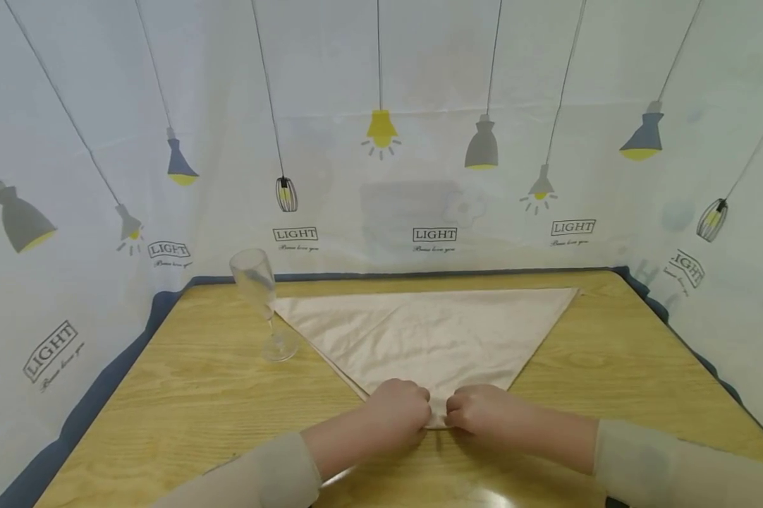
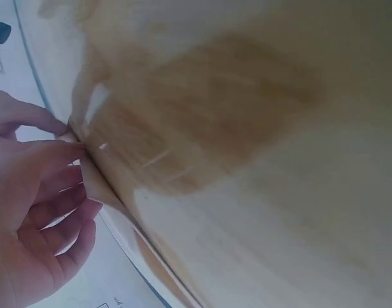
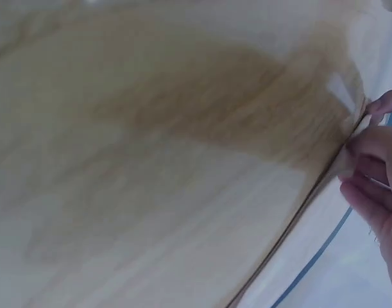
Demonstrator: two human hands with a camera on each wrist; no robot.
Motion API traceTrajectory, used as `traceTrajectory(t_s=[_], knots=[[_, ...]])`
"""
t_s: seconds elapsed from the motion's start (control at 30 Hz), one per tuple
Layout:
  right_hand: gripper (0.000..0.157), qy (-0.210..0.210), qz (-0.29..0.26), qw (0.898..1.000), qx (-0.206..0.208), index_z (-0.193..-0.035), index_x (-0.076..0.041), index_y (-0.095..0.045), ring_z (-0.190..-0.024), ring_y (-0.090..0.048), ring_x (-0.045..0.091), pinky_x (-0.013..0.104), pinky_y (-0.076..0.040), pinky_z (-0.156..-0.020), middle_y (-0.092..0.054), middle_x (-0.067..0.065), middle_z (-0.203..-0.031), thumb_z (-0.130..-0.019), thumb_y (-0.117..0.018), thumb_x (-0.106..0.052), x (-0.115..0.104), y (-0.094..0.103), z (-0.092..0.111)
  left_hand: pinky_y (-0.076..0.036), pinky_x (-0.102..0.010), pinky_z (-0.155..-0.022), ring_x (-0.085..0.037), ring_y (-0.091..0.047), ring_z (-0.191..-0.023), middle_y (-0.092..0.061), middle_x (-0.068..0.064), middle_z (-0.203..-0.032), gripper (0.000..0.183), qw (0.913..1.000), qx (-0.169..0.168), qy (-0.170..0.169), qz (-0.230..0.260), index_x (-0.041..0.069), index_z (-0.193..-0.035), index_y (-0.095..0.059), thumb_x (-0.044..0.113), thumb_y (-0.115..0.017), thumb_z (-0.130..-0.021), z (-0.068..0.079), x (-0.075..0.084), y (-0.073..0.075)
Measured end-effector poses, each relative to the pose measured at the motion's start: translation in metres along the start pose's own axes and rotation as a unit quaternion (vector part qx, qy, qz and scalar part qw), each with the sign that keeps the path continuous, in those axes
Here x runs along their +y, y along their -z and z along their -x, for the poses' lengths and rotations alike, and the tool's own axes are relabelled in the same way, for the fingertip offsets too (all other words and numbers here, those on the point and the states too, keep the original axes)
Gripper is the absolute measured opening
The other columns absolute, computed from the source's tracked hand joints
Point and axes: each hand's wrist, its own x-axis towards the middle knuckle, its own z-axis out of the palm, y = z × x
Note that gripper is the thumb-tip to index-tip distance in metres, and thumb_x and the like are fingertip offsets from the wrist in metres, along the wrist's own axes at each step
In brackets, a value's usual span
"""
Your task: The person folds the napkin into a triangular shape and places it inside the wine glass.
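Observation:
A pale cream cloth napkin (image 1: 432,331) lies on the table in a folded triangular shape, its long side at the back and its narrow end toward me. My left hand (image 1: 397,413) pinches the near edge of the napkin between thumb and fingertips. Just to its right, my right hand (image 1: 483,416) pinches the same edge, with a small gap between the two hands. In the left wrist view, the other fingers of the left hand (image 2: 42,212) curl loosely below the hem. The right wrist view shows the right hand's fingers (image 3: 369,199) at the cloth's edge.
A clear champagne flute (image 1: 254,279) stands upright by the napkin's left corner. The wooden table (image 1: 623,367) is bordered by a white curtain (image 1: 331,141) printed with lamps, with a dark blue hem along the back and sides.

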Motion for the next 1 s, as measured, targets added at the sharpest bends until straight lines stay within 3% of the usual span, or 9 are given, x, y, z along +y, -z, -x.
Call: traceTrajectory(t_s=[0.1,0.23,0.37,0.53,0.7,0.77,0.87,0.93,1.0], knots=[[0.019,-0.088,-0.032,0.995,-0.019,-0.069,-0.018,-0.067,-0.055,-0.047,0.001,0.017,-0.04,-0.052,-0.055,-0.012,-0.063,-0.071,-0.077,-0.002,-0.006,0.001,-0.002,-0.037,-0.024,-0.045,-0.007,-0.046,-0.053,-0.049,0.01,-0.064,0.021,0.9998,0.005,0.002,-0.018,0.023,-0.063,-0.066,0.032,-0.073,-0.08,0.003,0.0,0.0],[0.022,-0.219,-0.099,0.97,-0.023,-0.064,-0.016,-0.066,-0.052,-0.034,0.001,0.019,-0.036,-0.049,-0.052,-0.013,-0.057,-0.074,-0.072,0.003,-0.013,0.002,-0.003,-0.036,-0.021,-0.045,-0.007,-0.045,-0.055,-0.05,0.01,-0.068,0.015,0.998,0.009,-0.015,-0.061,0.026,-0.071,-0.07,0.031,-0.071,-0.084,0.005,0.001,-0.001],[0.024,-0.247,-0.133,0.96,-0.012,-0.063,-0.014,-0.068,-0.053,-0.031,0.003,0.021,-0.036,-0.05,-0.054,-0.011,-0.057,-0.076,-0.071,0.006,-0.014,0.002,-0.005,-0.033,-0.019,-0.046,-0.006,-0.043,-0.057,-0.05,0.01,-0.071,0.012,0.9957,0.017,-0.025,-0.088,0.028,-0.074,-0.071,0.03,-0.071,-0.086,0.007,0.002,0.0],[0.017,-0.272,-0.168,0.947,-0.033,-0.072,-0.01,-0.074,-0.059,-0.057,0.006,0.023,-0.05,-0.058,-0.067,-0.005,-0.068,-0.081,-0.071,0.004,-0.01,0.003,-0.007,-0.035,-0.019,-0.048,-0.007,-0.044,-0.059,-0.05,0.008,-0.071,0.012,0.9956,0.012,-0.01,-0.092,0.027,-0.076,-0.071,0.025,-0.073,-0.087,0.007,0.002,-0.001],[0.013,-0.316,-0.216,0.922,-0.058,-0.082,-0.005,-0.077,-0.077,-0.069,0.019,0.028,-0.055,-0.066,-0.073,0.004,-0.08,-0.083,-0.069,0.005,-0.003,0.004,-0.008,-0.044,-0.019,-0.055,-0.007,-0.053,-0.063,-0.057,0.009,-0.071,0.012,0.999,0.01,0.037,0.024,0.024,-0.079,-0.075,0.015,-0.073,-0.086,0.005,-0.005,-0.009],[0.014,-0.328,-0.232,0.914,-0.061,-0.084,-0.003,-0.077,-0.079,-0.07,0.023,0.029,-0.056,-0.067,-0.073,0.006,-0.082,-0.082,-0.068,0.007,0.0,0.005,-0.009,-0.048,-0.017,-0.063,-0.006,-0.06,-0.071,-0.065,0.009,-0.077,0.01,0.9895,0.002,0.065,0.129,0.02,-0.084,-0.078,0.012,-0.073,-0.087,0.003,-0.01,-0.012],[0.014,-0.333,-0.242,0.909,-0.066,-0.083,-0.002,-0.077,-0.079,-0.069,0.024,0.029,-0.056,-0.066,-0.072,0.007,-0.081,-0.082,-0.068,0.008,0.003,0.004,-0.01,-0.049,-0.016,-0.071,-0.005,-0.065,-0.082,-0.071,0.007,-0.085,0.008,0.9566,-0.009,0.107,0.271,0.015,-0.089,-0.079,0.011,-0.072,-0.088,0.001,-0.019,-0.013],[0.012,-0.334,-0.247,0.907,-0.069,-0.083,-0.002,-0.077,-0.079,-0.069,0.024,0.029,-0.055,-0.066,-0.072,0.008,-0.081,-0.082,-0.069,0.007,0.005,0.003,-0.011,-0.049,-0.015,-0.07,-0.005,-0.065,-0.083,-0.072,0.007,-0.087,0.006,0.9355,-0.015,0.131,0.328,0.013,-0.09,-0.079,0.012,-0.074,-0.087,-0.001,-0.024,-0.014],[0.011,-0.335,-0.252,0.905,-0.071,-0.081,-0.003,-0.076,-0.077,-0.068,0.021,0.028,-0.055,-0.065,-0.071,0.007,-0.079,-0.081,-0.07,0.006,0.007,0.003,-0.012,-0.048,-0.015,-0.069,-0.004,-0.064,-0.08,-0.072,0.008,-0.085,0.005,0.9246,-0.013,0.147,0.351,0.013,-0.088,-0.079,0.014,-0.075,-0.086,-0.001,-0.027,-0.016]])
